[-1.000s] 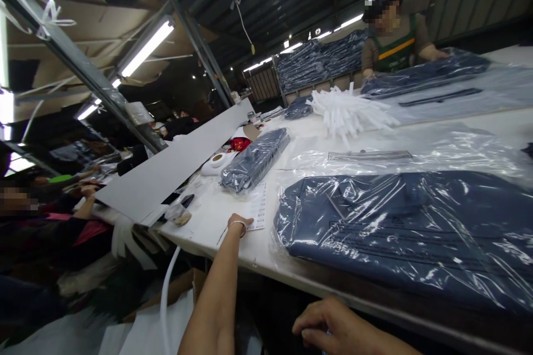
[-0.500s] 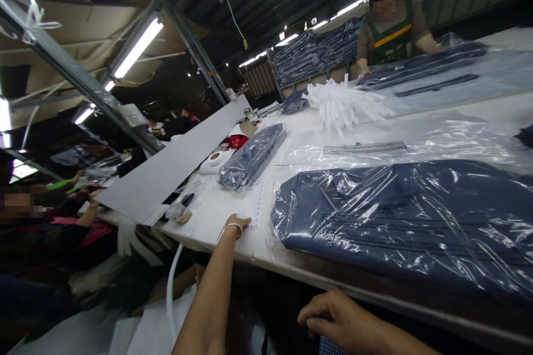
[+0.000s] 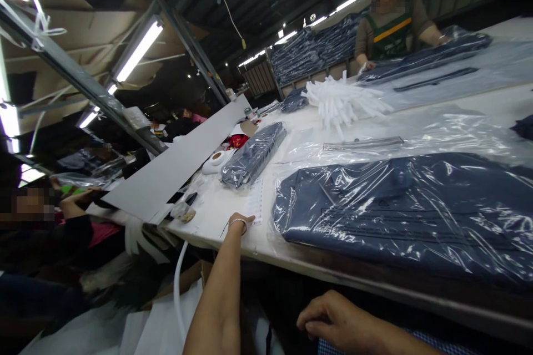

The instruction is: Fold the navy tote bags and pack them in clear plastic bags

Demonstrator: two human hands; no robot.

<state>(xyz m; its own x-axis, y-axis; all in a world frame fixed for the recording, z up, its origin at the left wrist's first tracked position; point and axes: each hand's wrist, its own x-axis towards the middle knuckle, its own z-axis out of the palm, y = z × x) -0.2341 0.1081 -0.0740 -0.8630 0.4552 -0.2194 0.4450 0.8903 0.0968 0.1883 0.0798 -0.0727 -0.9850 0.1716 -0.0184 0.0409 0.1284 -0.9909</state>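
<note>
My left hand (image 3: 240, 221) reaches over the white tabletop, a bracelet at its wrist. Its fingers are drawn together at the lower left edge of a printed label sheet (image 3: 255, 202); what they pinch is too small to make out. Close to the right of that sheet lies a large dark blue garment (image 3: 387, 205) folded in a clear plastic bag. Below the table's front edge, my right hand (image 3: 328, 313) hangs with its fingers curled in and nothing visible in them. Beyond the sheet is a narrower bagged garment (image 3: 255, 152).
Behind the bagged garments is a bundle of white strips (image 3: 341, 101). A white roll (image 3: 214, 161) and a long pale board (image 3: 166, 175) are at the left. Across the table a co-worker (image 3: 391, 28) handles another bagged garment (image 3: 425, 58). More people sit at the far left.
My left hand stays at the label sheet, its fingers shifted slightly. My right hand keeps its place and curl. The co-worker across the table has straightened a little; the view has tilted slightly.
</note>
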